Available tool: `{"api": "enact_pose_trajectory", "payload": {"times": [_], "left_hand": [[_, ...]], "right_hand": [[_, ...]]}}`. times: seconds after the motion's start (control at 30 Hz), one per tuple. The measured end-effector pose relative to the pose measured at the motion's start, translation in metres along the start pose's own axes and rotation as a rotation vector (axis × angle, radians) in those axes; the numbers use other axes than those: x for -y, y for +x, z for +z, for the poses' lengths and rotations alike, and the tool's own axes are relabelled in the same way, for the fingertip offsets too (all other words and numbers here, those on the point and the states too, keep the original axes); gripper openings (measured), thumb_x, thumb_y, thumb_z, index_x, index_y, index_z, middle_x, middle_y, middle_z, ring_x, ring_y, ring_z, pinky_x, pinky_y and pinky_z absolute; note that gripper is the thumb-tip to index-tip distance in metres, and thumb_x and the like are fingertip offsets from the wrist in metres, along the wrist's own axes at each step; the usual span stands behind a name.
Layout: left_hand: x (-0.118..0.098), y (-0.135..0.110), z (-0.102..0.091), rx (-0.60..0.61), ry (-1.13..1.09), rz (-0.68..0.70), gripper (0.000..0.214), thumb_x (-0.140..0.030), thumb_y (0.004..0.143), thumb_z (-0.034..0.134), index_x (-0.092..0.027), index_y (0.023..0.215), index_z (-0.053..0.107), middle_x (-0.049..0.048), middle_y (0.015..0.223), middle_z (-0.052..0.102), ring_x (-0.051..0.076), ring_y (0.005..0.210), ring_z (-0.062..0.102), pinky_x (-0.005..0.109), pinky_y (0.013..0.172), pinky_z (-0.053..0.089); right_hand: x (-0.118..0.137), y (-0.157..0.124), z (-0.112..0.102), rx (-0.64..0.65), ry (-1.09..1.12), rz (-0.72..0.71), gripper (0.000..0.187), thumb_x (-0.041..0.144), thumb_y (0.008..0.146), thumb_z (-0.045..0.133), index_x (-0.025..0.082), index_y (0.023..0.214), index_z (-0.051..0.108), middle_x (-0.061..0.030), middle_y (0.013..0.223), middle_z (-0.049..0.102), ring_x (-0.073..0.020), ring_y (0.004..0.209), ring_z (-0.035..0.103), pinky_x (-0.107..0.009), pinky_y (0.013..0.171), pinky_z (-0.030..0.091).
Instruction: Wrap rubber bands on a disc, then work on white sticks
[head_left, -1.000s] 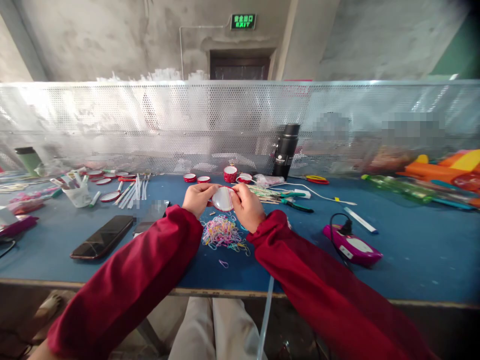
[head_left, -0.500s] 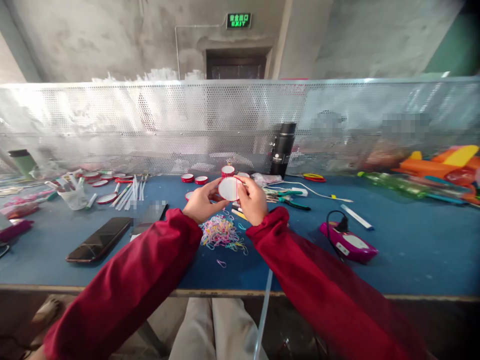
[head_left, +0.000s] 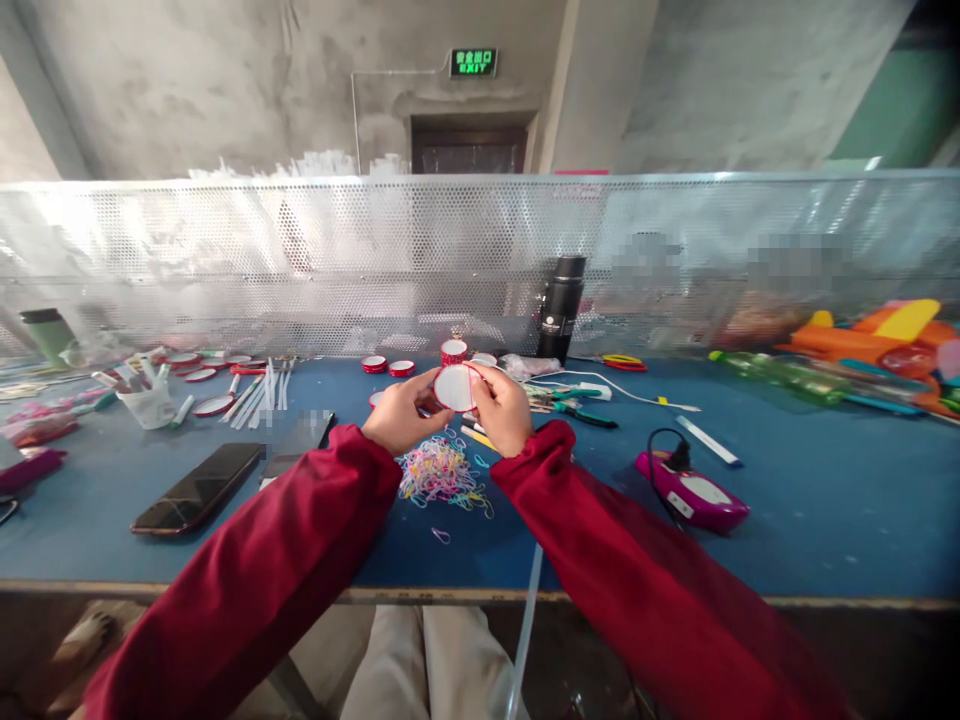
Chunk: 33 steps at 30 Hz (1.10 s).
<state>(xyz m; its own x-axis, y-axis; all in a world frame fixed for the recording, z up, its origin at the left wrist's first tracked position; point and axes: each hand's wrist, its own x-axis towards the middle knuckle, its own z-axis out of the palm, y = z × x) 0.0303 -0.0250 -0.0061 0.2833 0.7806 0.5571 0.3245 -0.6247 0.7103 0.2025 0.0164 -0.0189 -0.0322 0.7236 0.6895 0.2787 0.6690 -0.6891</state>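
Observation:
Both my hands are raised over the blue table [head_left: 825, 520] and grip one small round white disc with a red rim [head_left: 454, 387]. My left hand [head_left: 401, 412] pinches its left edge. My right hand [head_left: 504, 405] holds its right edge with fingers curled round it. The disc's flat white face is turned toward me. Just below the hands lies a heap of several small coloured rubber bands [head_left: 439, 473]. More red-rimmed discs [head_left: 388, 366] and a red tin [head_left: 454, 351] sit further back.
A black phone [head_left: 196, 487] lies at the left beside a white cup of sticks [head_left: 139, 404]. A purple glue gun [head_left: 694, 492] with a cable sits at the right, pliers [head_left: 581, 414] and a black flask [head_left: 558, 308] behind. A perforated metal screen [head_left: 300, 260] closes the far edge.
The disc has been turned from a clear-looking, tilted face to its flat white face toward me and lifted slightly. The camera view shifted a little downward.

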Motion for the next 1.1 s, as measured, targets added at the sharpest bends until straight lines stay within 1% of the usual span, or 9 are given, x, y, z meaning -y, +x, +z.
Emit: {"api": "enact_pose_trajectory", "payload": {"times": [0.17, 0.33, 0.43, 0.5, 0.53, 0.63, 0.77, 0.97, 1.1], "left_hand": [[-0.003, 0.0, 0.0, 0.013, -0.045, -0.015, 0.06, -0.024, 0.075, 0.068, -0.015, 0.133, 0.054, 0.0074, 0.086, 0.073, 0.018, 0.074, 0.07, 0.027, 0.062, 0.055], [-0.003, 0.0, 0.0, 0.011, -0.045, -0.033, 0.062, -0.024, 0.076, 0.067, -0.015, 0.135, 0.052, 0.0082, 0.087, 0.073, 0.018, 0.075, 0.07, 0.027, 0.063, 0.055], [-0.001, 0.0, 0.0, -0.025, -0.041, -0.035, 0.067, -0.027, 0.075, 0.069, -0.013, 0.137, 0.05, 0.0101, 0.093, 0.073, 0.018, 0.08, 0.07, 0.03, 0.068, 0.056], [0.001, 0.001, -0.001, -0.041, -0.084, -0.042, 0.072, -0.031, 0.074, 0.072, -0.013, 0.139, 0.049, 0.0106, 0.096, 0.073, 0.018, 0.082, 0.069, 0.031, 0.07, 0.056], [0.002, 0.002, -0.001, -0.051, -0.117, -0.051, 0.071, -0.034, 0.074, 0.072, -0.013, 0.138, 0.049, 0.0106, 0.097, 0.073, 0.018, 0.082, 0.068, 0.03, 0.069, 0.056], [0.006, 0.004, -0.004, -0.143, -0.187, -0.085, 0.059, -0.041, 0.079, 0.068, -0.013, 0.131, 0.058, 0.0092, 0.095, 0.073, 0.015, 0.076, 0.066, 0.027, 0.065, 0.053], [0.01, 0.007, -0.008, -0.26, -0.102, -0.042, 0.035, -0.04, 0.079, 0.069, -0.017, 0.105, 0.074, 0.0071, 0.089, 0.073, 0.015, 0.076, 0.063, 0.028, 0.066, 0.052], [0.003, 0.007, -0.013, -0.347, 0.041, 0.123, 0.013, -0.025, 0.076, 0.071, -0.024, 0.088, 0.077, 0.0064, 0.099, 0.073, 0.019, 0.095, 0.064, 0.035, 0.085, 0.053], [-0.002, 0.006, -0.013, -0.315, 0.078, 0.129, 0.02, -0.024, 0.075, 0.072, -0.023, 0.095, 0.076, 0.0084, 0.105, 0.071, 0.021, 0.101, 0.064, 0.036, 0.086, 0.054]], "right_hand": [[-0.003, 0.001, -0.001, -0.011, -0.025, -0.03, 0.035, 0.035, 0.089, 0.049, 0.021, 0.113, 0.07, -0.0047, 0.081, 0.073, -0.0181, 0.06, 0.062, -0.03, 0.054, 0.051], [-0.002, 0.001, -0.001, 0.019, -0.022, -0.004, 0.036, 0.036, 0.091, 0.047, 0.021, 0.116, 0.068, -0.0038, 0.077, 0.072, -0.0168, 0.051, 0.059, -0.031, 0.051, 0.05], [0.001, 0.001, -0.002, -0.021, -0.069, -0.086, 0.032, 0.034, 0.092, 0.046, 0.021, 0.113, 0.067, -0.0071, 0.1, 0.074, -0.0212, 0.079, 0.069, -0.034, 0.072, 0.055], [0.003, 0.0, -0.001, -0.057, -0.134, -0.165, 0.03, 0.031, 0.093, 0.045, 0.02, 0.111, 0.065, -0.0092, 0.111, 0.072, -0.0239, 0.098, 0.067, -0.036, 0.086, 0.052], [0.004, 0.0, -0.001, -0.062, -0.171, -0.189, 0.028, 0.031, 0.093, 0.044, 0.019, 0.111, 0.063, -0.0102, 0.11, 0.072, -0.0245, 0.1, 0.067, -0.037, 0.087, 0.051], [0.007, -0.004, -0.002, -0.052, -0.269, -0.202, 0.026, 0.035, 0.095, 0.043, 0.019, 0.11, 0.058, -0.0109, 0.097, 0.073, -0.0247, 0.086, 0.068, -0.035, 0.075, 0.051], [0.009, -0.007, -0.005, -0.016, -0.288, -0.198, 0.023, 0.038, 0.097, 0.043, 0.022, 0.11, 0.053, -0.0067, 0.086, 0.072, -0.0223, 0.073, 0.067, -0.032, 0.066, 0.049], [0.007, -0.007, -0.007, 0.018, -0.187, -0.247, 0.009, 0.031, 0.094, 0.048, 0.025, 0.096, 0.055, -0.0038, 0.087, 0.069, -0.0207, 0.081, 0.067, -0.033, 0.075, 0.051], [0.007, -0.005, -0.008, -0.001, -0.233, -0.262, 0.008, 0.028, 0.093, 0.049, 0.024, 0.094, 0.056, -0.0049, 0.09, 0.069, -0.0206, 0.081, 0.065, -0.032, 0.076, 0.05]]}}
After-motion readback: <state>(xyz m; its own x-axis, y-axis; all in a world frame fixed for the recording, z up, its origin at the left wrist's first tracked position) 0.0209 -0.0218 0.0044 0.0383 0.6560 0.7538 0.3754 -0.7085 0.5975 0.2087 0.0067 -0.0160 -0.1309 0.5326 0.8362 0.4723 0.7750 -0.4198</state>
